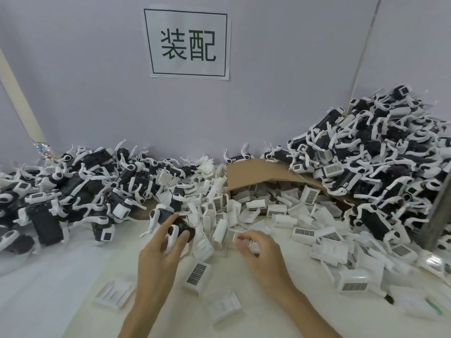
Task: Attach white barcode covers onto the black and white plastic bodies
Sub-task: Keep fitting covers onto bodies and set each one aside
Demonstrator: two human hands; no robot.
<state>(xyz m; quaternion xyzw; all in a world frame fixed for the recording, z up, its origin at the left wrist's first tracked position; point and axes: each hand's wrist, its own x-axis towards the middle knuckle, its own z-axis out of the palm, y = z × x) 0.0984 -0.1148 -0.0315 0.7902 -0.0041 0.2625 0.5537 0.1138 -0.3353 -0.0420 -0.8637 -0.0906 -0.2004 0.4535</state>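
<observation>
1. Clock directions are read from the spot between the two hands, 12 = the wall.
2. Around: heap of bodies (61,191) at 9–11 o'clock. A taller heap (378,167) at 1–3, banked vs the wall. Cardboard box (256,174) at 12–1, tipped w/ its mouth toward the person, spilling white covers (275,211) across the table (48,276).
3. In the way: the cover spill lies just past both hands' fingertips. A loose barcode cover (196,274) lies between the wrists at 6, code side up. Two more at 7 (114,292) and 6 (224,306), ribbed side up.
4. Left hand (158,252) at 9: thumb and fingers wrapped round one black-and-white body (178,234), held just above the table near the spill's edge.
5. That body's long axis runs approx 7 to 1. Black end points to 1, white part sits toward the palm.
6. Right hand (261,252) at 3: fingers curled down over white covers. Motion blur, so can't tell if it grips one.
7. Hard to see: the body's underside is hidden by the fingers. The box interior is dark. Both heaps are cut off by the frame edges. Paper sign (188,43) at 12, two characters, sharp.
</observation>
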